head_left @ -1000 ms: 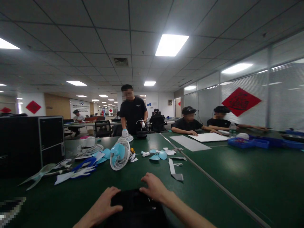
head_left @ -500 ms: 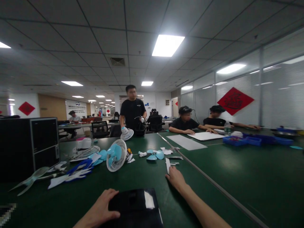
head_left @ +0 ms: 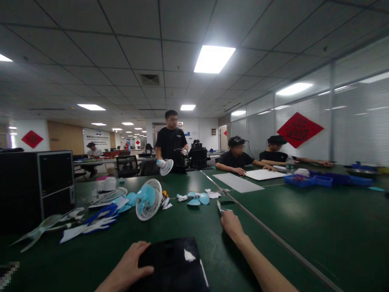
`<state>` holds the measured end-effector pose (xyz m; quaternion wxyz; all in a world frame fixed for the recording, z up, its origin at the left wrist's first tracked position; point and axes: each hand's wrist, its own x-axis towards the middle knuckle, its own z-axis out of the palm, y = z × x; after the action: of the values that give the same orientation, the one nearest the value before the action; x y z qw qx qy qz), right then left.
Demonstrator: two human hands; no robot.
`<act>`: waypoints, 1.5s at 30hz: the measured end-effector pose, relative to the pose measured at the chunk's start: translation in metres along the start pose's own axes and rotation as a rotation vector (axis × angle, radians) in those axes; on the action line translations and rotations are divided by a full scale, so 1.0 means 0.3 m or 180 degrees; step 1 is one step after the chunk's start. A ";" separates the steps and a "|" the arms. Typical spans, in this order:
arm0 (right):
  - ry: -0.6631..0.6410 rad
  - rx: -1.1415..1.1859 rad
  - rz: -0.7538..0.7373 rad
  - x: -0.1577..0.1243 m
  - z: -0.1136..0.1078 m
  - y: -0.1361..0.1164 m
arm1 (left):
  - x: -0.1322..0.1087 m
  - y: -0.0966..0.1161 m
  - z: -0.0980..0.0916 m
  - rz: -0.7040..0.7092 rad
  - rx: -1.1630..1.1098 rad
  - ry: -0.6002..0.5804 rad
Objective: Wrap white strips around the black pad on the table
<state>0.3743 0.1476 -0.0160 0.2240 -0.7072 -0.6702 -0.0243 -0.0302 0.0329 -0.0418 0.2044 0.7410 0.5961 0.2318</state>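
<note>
"Because that glossy black case (head_left: 170,259) shines so, would it slip?"

"Probably. I'd expect it stiff, smooth and fairly weighty, so take it by opposite side edges. It lies toward the near edge of the surface (head_left: 182,227), about midway across the view."

"How is the left hand (head_left: 135,259) set?"

"Spread wide over the case's left side, thumb across the top, fingers toward its far left corner. How hard it presses, I can't tell."

"And the pale strip (head_left: 219,206)?"

"Light, thin and easily creased, I'd judge; pinch it flat by one end. It's farther from the near edge, left of the metal seam (head_left: 284,243)."

"The right hand (head_left: 231,224)?"

"Reached out, back of the hand upward, forearm slanting in from the near edge. Its fingers look curled narrow about the strip's near end; the fingertips are hidden."
</note>
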 end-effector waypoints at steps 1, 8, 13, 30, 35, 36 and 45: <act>0.0077 0.0012 0.0082 0.004 -0.022 0.018 | 0.003 -0.004 0.002 0.0041 -0.0016 0.0042; 0.0703 0.0197 0.0154 -0.018 -0.177 0.066 | 0.005 0.013 -0.004 -0.0007 0.0021 0.0062; 0.1171 0.1475 -0.0330 -0.086 -0.242 -0.032 | 0.004 0.007 -0.001 -0.0020 0.0121 0.0005; -0.1971 0.4336 -0.0538 -0.216 -0.140 -0.230 | 0.005 0.061 -0.086 -0.0015 -0.2178 0.0381; -0.2048 0.3965 -0.0497 -0.236 -0.102 -0.254 | -0.012 0.093 -0.075 -0.0004 -0.2229 0.0161; -0.2035 0.3911 -0.0484 -0.239 -0.102 -0.256 | -0.014 0.095 -0.075 0.0020 -0.2132 0.0155; -0.2102 0.3703 -0.0630 -0.252 -0.072 -0.262 | -0.020 0.106 -0.081 -0.0100 -0.1751 0.0079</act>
<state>0.2971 0.0692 0.0004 0.3484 -0.3770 -0.6690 0.5375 -0.0205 0.0211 -0.0045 0.3942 0.6454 0.5247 0.3908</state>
